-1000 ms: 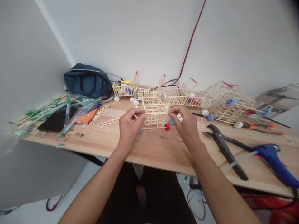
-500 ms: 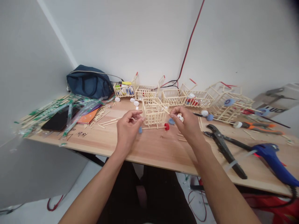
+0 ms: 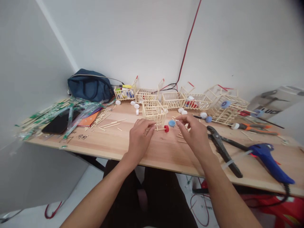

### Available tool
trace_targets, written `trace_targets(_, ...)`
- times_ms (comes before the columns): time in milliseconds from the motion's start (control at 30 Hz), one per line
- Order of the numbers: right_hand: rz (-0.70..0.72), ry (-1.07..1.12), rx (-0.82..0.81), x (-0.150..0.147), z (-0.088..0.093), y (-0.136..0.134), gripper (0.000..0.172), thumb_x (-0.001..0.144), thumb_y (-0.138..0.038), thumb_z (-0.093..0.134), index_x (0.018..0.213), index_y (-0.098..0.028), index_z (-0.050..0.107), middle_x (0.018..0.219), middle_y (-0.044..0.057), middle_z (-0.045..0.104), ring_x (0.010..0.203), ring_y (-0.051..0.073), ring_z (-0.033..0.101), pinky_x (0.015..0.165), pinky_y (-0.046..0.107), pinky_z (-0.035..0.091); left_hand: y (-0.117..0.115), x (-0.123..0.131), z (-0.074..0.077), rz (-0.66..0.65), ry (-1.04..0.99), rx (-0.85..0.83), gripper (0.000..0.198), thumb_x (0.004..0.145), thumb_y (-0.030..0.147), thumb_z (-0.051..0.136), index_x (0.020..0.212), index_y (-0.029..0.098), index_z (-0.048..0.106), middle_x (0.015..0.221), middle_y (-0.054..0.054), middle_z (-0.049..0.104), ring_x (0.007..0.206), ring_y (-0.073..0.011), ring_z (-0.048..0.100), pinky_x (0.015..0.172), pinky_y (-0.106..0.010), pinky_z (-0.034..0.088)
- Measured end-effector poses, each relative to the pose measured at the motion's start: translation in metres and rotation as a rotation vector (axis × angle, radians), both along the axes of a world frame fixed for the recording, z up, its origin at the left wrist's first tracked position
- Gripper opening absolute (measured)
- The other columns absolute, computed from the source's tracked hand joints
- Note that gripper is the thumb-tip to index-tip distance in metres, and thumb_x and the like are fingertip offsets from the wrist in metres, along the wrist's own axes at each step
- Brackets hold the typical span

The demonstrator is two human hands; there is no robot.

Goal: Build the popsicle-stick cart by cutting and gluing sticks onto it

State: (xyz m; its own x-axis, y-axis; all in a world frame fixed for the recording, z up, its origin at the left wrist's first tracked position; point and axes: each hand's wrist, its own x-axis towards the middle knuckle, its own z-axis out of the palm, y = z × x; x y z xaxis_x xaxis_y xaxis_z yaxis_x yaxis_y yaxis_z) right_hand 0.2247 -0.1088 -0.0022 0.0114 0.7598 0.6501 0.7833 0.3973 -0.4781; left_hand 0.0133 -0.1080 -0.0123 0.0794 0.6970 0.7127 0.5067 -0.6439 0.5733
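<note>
A small stick-built cart point(image 3: 154, 110) stands near the middle of the wooden table, with a red cap wheel point(image 3: 166, 128) at its front right. My left hand point(image 3: 140, 136) is at the cart's lower left front, fingers curled with the tips close together; whatever they pinch is too small to name. To the right of the cart is my right hand point(image 3: 193, 131), its thumb and forefinger pinched at the end of a thin stick point(image 3: 174, 118). A blue cap point(image 3: 171, 123) lies between the cart and that hand.
Several stick carts point(image 3: 173, 99) line the wall. Pliers point(image 3: 224, 152), a blue glue gun point(image 3: 270, 160) and orange-handled pliers point(image 3: 256, 128) lie right. At left are a blue bag point(image 3: 90, 85), a phone point(image 3: 60, 122), wrapped sticks point(image 3: 47, 115) and loose sticks point(image 3: 111, 123).
My left hand has moved right, to the cart's lower front. My right hand has moved slightly down and away from the cart's top, and the stick no longer reaches over the cart. The view has shifted slightly.
</note>
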Motion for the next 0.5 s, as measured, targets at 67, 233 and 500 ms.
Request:
trace_targets(67,-0.011,-0.019,-0.001,0.002,0.001,0.000,0.015,0.091,-0.027,0.055,0.095,-0.020,0.067,0.089,0.006,0.071,0.073,0.018,0.060,0.070,0.031,0.046,0.001,-0.008,-0.001,0.038,-0.021,-0.001,0.008,0.088,0.015,0.065,0.092,0.019,0.070,0.085,-0.002,0.071,0.078,-0.0156,0.061,0.073,-0.028,0.047)
trace_targets(233,0.041,0.031,-0.055,0.007,0.016,0.014,0.028,0.093,-0.032,0.049,0.104,-0.019,0.071,0.096,0.008,0.072,0.078,0.019,0.062,0.068,0.032,0.046,0.001,-0.031,-0.002,0.136,-0.073,-0.083,0.008,0.088,0.017,0.064,0.092,0.018,0.071,0.084,-0.001,0.069,0.073,-0.0134,0.058,0.071,-0.026,0.045)
trace_targets(500,0.383,-0.143,-0.457,0.025,0.092,0.081,0.032,0.087,-0.051,0.061,0.090,-0.023,0.078,0.089,0.003,0.075,0.080,0.021,0.065,0.071,0.033,0.048,0.014,-0.052,0.010,0.150,-0.131,-0.106,0.013,0.087,0.018,0.062,0.094,0.018,0.073,0.089,-0.001,0.071,0.075,-0.0130,0.060,0.070,-0.025,0.045)
